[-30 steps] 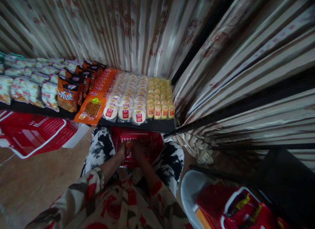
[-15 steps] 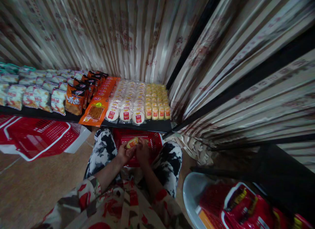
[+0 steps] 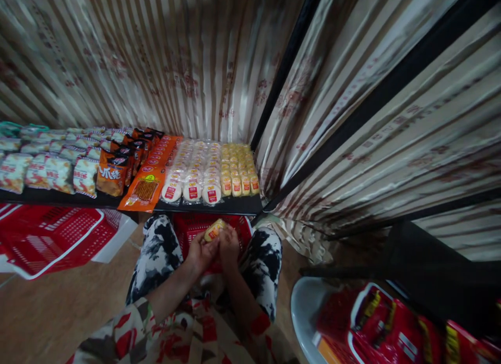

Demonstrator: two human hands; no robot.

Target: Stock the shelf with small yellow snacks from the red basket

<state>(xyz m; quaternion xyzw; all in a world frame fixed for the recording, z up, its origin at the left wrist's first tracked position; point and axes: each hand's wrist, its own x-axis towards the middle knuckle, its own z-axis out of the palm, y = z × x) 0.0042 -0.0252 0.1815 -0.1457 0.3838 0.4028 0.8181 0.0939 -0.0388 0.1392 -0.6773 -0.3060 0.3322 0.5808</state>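
Note:
My left hand (image 3: 199,252) and my right hand (image 3: 229,246) meet over my lap and together hold a small yellow snack packet (image 3: 214,230). Under them, between my knees, sits a red plastic basket (image 3: 239,224). Just beyond is a low black shelf (image 3: 219,206) with rows of yellow packets (image 3: 237,168), round white packets (image 3: 195,171), flat orange packs (image 3: 151,173) and dark orange bags (image 3: 111,176).
More pale snack bags (image 3: 43,168) fill the shelf's left part. A red basket lid (image 3: 50,239) lies on the floor at left. A white stool (image 3: 303,314) and red packs (image 3: 383,327) are at lower right. Striped curtains hang behind and to the right.
My hands have risen slightly out of the basket with the yellow packet, which now points up toward the shelf. The view has tilted so the shelf sits lower in frame.

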